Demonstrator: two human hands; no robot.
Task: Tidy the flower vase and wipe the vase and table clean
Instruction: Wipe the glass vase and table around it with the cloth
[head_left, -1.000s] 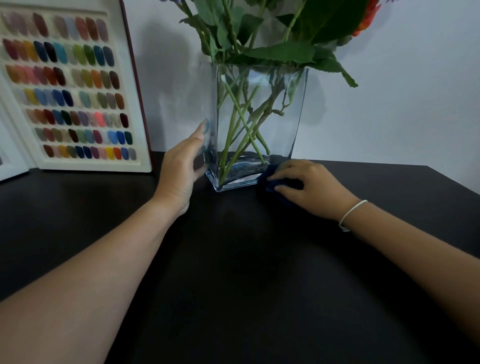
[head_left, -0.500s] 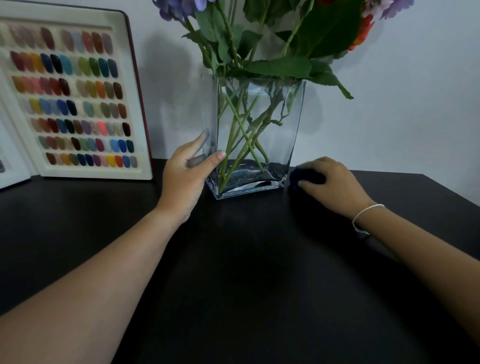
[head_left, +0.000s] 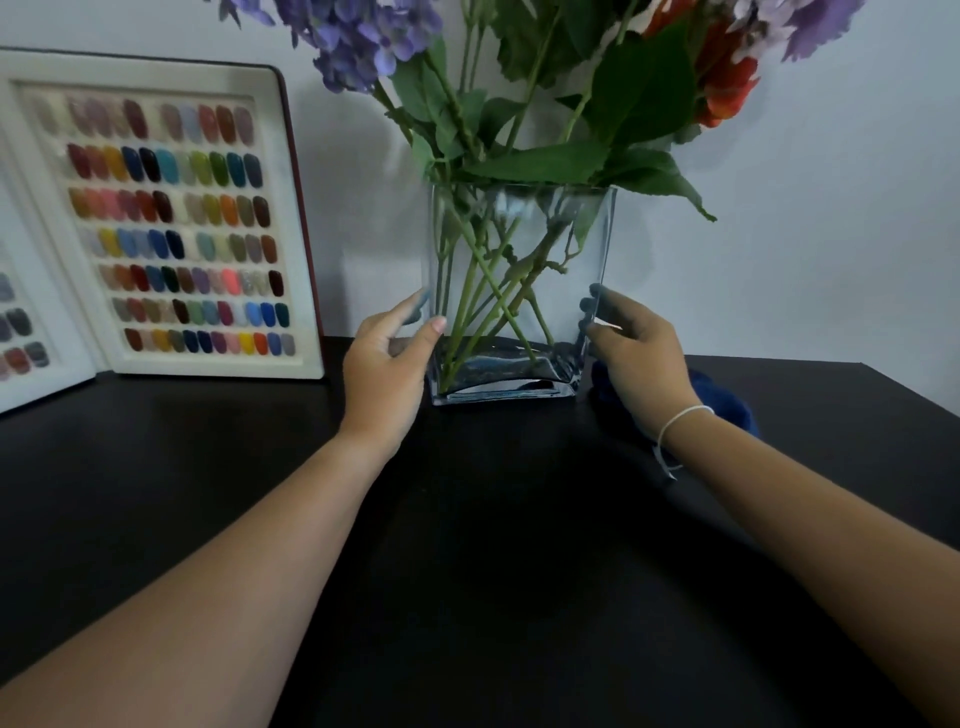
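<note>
A clear rectangular glass vase (head_left: 519, 249) stands at the back of the black table (head_left: 467, 571). It holds green stems, purple flowers (head_left: 363, 36) and an orange-red bloom (head_left: 727, 78). My left hand (head_left: 387, 374) grips the vase's lower left edge, thumb in front and fingers behind. My right hand (head_left: 636, 353) holds the lower right edge, fingertips against the glass. A dark blue cloth (head_left: 727, 397) lies on the table just behind and under my right wrist, loose.
An open display book of coloured nail swatches (head_left: 171, 223) leans against the white wall at the left, close to the vase. The table's right corner (head_left: 883, 374) is near the cloth.
My right hand has let go of the blue cloth and risen to the vase's right edge. My left hand stays on the left edge. The view has tilted up, showing the blooms.
</note>
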